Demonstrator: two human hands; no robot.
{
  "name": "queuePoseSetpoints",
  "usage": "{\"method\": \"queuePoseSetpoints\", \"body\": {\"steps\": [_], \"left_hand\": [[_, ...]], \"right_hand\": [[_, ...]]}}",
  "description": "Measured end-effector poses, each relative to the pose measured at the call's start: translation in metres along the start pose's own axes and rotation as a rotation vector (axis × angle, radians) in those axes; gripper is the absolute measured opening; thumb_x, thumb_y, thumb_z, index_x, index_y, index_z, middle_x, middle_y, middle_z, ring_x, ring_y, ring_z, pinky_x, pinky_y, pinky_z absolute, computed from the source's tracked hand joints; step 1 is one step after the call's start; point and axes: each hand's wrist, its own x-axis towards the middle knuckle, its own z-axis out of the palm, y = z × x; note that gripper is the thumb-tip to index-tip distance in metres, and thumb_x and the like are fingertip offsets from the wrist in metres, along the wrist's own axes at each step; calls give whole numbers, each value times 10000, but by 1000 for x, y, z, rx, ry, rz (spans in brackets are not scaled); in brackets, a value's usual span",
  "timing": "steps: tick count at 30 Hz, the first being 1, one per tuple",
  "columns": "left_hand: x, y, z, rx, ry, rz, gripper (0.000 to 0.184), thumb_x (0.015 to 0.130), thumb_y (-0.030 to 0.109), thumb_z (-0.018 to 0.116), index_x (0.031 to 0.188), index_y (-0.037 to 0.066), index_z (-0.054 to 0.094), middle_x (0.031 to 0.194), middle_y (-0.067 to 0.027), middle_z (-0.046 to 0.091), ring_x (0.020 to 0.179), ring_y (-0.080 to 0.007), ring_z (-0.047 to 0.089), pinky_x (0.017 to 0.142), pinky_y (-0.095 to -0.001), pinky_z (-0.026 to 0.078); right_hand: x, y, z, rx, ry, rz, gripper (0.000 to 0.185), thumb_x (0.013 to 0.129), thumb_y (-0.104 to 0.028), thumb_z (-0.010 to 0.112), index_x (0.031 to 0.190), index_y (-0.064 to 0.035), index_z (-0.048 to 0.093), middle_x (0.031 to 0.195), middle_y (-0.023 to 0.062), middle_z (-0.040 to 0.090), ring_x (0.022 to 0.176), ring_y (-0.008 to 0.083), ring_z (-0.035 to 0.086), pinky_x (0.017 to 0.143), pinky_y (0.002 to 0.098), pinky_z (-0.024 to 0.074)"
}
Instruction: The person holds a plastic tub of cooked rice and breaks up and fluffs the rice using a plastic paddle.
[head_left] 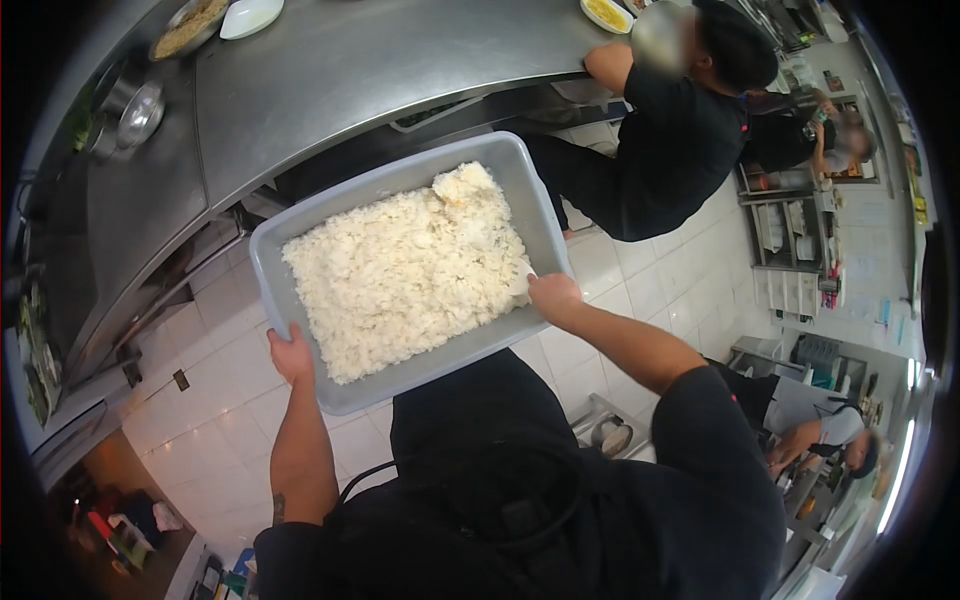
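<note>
A large grey plastic tub (265, 265) full of white rice (400, 270) is tilted in front of my body, over the tiled floor. My left hand (291, 356) grips the tub's rim at its lower left side. At the lower right corner my right hand (553, 298) is closed around the handle end of a white scoop (522, 277), whose blade is partly sunk in the rice. A lump of rice (467, 187) stands higher near the tub's far right corner.
A steel counter (330, 65) runs beyond the tub, bearing metal bowls (141, 114) and a white dish (250, 17). A person in black (670, 150) is close by on the right, leaning at the counter. Others work farther right, near shelves and a pan (611, 436).
</note>
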Motion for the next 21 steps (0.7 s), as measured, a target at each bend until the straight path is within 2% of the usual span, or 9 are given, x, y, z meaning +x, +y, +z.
{"method": "queuePoseSetpoints", "body": {"steps": [5, 6, 7, 9, 11, 13, 16, 20, 21], "left_hand": [[-1, 4, -2, -8, -12, -17, 439, 883, 354, 635, 1128, 2, 543, 1035, -263, 685, 982, -463, 645, 852, -516, 500], [0, 5, -2, -16, -2, -22, 439, 883, 354, 635, 1128, 2, 543, 1035, -263, 685, 982, -463, 645, 852, -516, 500], [0, 3, -2, -1, 2, -16, 432, 883, 352, 634, 1121, 2, 543, 1030, -262, 685, 978, -463, 646, 851, -516, 500], [-2, 2, -1, 10, -3, -6, 426, 884, 350, 633, 1115, 3, 544, 1026, -262, 686, 974, -463, 646, 850, -516, 500], [-2, 5, -4, -28, -24, -10, 425, 887, 346, 631, 1121, 2, 545, 1031, -263, 684, 973, -464, 645, 848, -517, 498], [-1, 2, -3, -39, -2, 7, 427, 888, 347, 632, 1123, 1, 546, 1036, -264, 682, 974, -465, 643, 848, -517, 497], [-2, 2, -3, -34, 1, 7, 433, 890, 345, 633, 1137, 0, 545, 1049, -268, 678, 981, -466, 641, 852, -516, 496], [0, 0, 0, -18, 1, -1, 447, 890, 346, 632, 1152, -6, 543, 1062, -276, 674, 990, -466, 639, 859, -513, 496], [1, 1, 0, -17, 3, 0, 447, 890, 346, 632, 1152, -6, 543, 1062, -276, 674, 990, -466, 639, 859, -513, 496]], "right_hand": [[9, -13, 30, 511, 117, 187, 438, 817, -102, 635, 1243, -6, 607, 992, 237, 696, 937, 320, 712, 761, 420, 566], [23, -14, 62, 990, 124, 202, 578, 773, -107, 648, 1338, -9, 576, 974, 253, 691, 936, 323, 708, 759, 406, 544], [10, -19, 37, 992, 124, 202, 578, 773, -107, 648, 1338, -9, 576, 974, 253, 691, 936, 323, 708, 759, 406, 544], [-19, -21, -12, 1362, -281, 368, 647, 766, -110, 645, 1399, -24, 536, 977, 253, 690, 929, 314, 707, 756, 392, 524], [-29, 2, -7, 1217, -189, 320, 629, 760, -113, 654, 1374, -16, 556, 961, 247, 691, 889, 320, 711, 735, 405, 541], [-40, 28, -12, 617, 228, -20, 533, 777, -96, 655, 1301, -14, 599, 951, 232, 695, 842, 319, 715, 682, 411, 560], [-57, 33, -79, 193, -2, 77, 575, 820, -101, 639, 1380, -62, 513, 939, 164, 711, 895, 330, 712, 727, 448, 569], [8, 3, -18, 147, 20, 93, 557, 841, -95, 615, 1377, -52, 468, 985, 178, 711, 925, 336, 708, 770, 439, 566], [24, -12, -4, 172, 45, 125, 435, 833, -115, 627, 1252, -28, 552, 997, 194, 706, 943, 339, 707, 793, 438, 571]]}}
